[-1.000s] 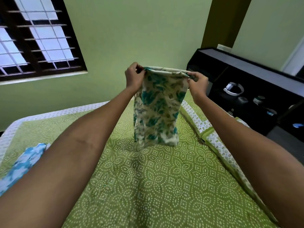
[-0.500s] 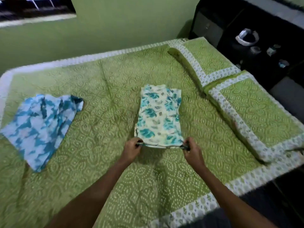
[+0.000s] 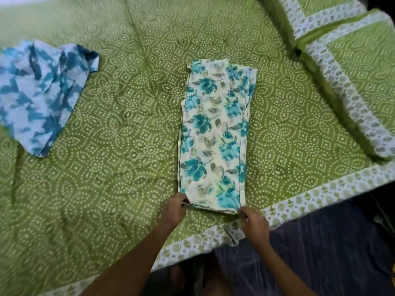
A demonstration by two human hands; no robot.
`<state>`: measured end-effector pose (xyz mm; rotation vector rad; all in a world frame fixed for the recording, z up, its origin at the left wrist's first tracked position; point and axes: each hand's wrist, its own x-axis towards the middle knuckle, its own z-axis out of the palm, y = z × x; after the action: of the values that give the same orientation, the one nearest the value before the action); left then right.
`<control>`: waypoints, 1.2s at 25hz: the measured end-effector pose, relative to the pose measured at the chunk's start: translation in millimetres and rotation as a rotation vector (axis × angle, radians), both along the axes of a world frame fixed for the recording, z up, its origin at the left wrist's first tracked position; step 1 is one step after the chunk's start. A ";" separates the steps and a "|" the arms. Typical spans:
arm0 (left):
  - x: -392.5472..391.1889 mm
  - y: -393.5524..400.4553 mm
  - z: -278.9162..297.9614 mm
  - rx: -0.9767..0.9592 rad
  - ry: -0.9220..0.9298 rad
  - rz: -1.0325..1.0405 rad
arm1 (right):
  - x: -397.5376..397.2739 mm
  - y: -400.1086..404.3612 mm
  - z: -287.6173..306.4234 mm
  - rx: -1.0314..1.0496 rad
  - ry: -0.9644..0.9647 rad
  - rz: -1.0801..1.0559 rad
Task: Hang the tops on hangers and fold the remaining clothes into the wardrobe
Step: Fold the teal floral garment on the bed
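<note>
A cream garment with teal flowers lies flat on the green bedspread, folded into a long narrow strip running away from me. My left hand pinches its near left corner. My right hand pinches its near right corner, close to the bed's front edge. A blue and white tie-dye garment lies loosely spread at the left of the bed, apart from both hands.
Two green pillows with white patterned borders lie at the right side of the bed. The bedspread's white border marks the near edge. Dark floor shows below it on the right.
The floral garment, held up in the air a second ago, now lies flat on the bed and has been drawn nearer the front edge. My view has tilted down over the bed.
</note>
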<state>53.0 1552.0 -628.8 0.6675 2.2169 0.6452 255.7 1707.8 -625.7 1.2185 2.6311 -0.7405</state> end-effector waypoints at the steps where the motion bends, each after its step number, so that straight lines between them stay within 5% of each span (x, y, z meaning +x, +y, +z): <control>1: 7.0 -4.0 -2.6 -0.070 -0.036 -0.047 | 4.2 -6.3 -6.0 -0.037 -0.084 -0.009; 4: 13.5 3.1 -1.5 -0.286 0.048 -0.147 | -8.4 -3.5 -21.5 -0.066 -0.146 -0.044; 9: -13.5 71.9 -23.0 -0.035 0.335 -0.219 | -103.7 26.2 -45.7 -0.275 0.036 0.120; 12: -45.6 133.0 -52.6 -0.160 0.407 -0.312 | -145.8 72.3 -81.5 -0.166 -0.063 0.428; 17: -92.4 192.6 -89.0 -0.217 0.522 -0.457 | -190.9 163.5 -119.1 0.052 -0.020 0.575; 26: -169.5 290.0 -116.9 -0.039 0.624 -0.426 | -319.2 292.8 -118.2 0.238 0.163 0.454; 30: -177.0 291.9 -117.8 0.012 0.687 -0.327 | -359.9 341.0 -115.4 0.237 0.106 0.192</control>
<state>-124.1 1843.9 -746.6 1.3830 2.6156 0.2779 -104.3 2048.9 -741.0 0.9801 2.9389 -0.4846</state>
